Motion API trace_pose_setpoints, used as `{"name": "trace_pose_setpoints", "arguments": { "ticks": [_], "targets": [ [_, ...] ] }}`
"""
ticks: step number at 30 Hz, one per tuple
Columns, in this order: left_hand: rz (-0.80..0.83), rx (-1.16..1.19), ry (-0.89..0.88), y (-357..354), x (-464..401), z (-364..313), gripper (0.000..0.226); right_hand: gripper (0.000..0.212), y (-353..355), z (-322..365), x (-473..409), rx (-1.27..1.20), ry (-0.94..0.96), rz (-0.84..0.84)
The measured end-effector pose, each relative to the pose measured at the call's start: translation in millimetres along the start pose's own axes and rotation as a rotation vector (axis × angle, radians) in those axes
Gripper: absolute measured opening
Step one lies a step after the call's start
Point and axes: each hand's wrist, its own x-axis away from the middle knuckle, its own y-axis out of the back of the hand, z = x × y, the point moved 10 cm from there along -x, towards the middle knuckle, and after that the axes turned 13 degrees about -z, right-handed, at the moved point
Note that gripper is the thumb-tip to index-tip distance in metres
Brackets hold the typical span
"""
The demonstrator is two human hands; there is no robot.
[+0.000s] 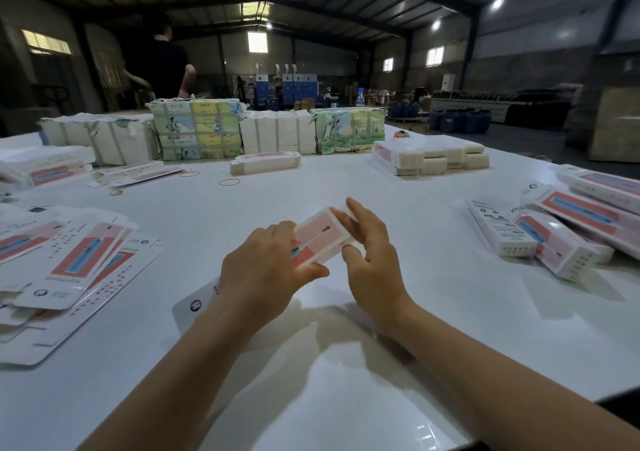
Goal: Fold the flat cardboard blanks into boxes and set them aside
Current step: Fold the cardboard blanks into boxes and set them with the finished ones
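A white and pink cardboard box (320, 237) is held just above the white table (433, 312), slanting from near left to far right. My left hand (266, 274) grips its near half, fingers over the top and thumb along the side. My right hand (370, 260) holds the far end, with the fingers at the end flap and the thumb under the box's edge. The box's near end pokes out under my left wrist. Flat blanks (79, 263) lie fanned in a pile at the left. Folded boxes (554, 239) lie heaped at the right.
Wrapped bundles (197, 130) and stacks of blanks (429, 156) line the far side of the table, with a smaller stack (265, 163) in front. Rubber bands (229, 182) lie loose on the table. A person in black (162, 59) stands behind the bundles.
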Motion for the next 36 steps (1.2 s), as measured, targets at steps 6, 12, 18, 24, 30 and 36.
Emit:
{"name": "trace_pose_setpoints", "arguments": {
  "ticks": [6,12,18,24,30,36],
  "targets": [
    [-0.116,-0.012,-0.119,14,2,-13,0.067,0.074,-7,-42,-10,-0.511,-0.554,0.090],
    [-0.058,-0.109,-0.171,6,5,-22,0.066,0.012,5,-20,-11,-0.170,-0.189,-0.014],
    [-0.122,-0.237,-0.205,10,7,-38,0.061,0.036,-2,6,2,0.299,0.190,-0.024],
    [-0.178,-0.252,-0.258,18,9,-36,0.059,0.032,-6,-12,0,-0.128,-0.190,0.037],
    [-0.221,-0.205,-0.237,23,5,-34,0.065,0.024,-9,-26,-8,-0.544,-0.519,0.096],
    [-0.261,-0.110,-0.244,27,8,-34,0.066,0.022,3,-13,-14,-0.405,-0.317,-0.002]
  ]
}}
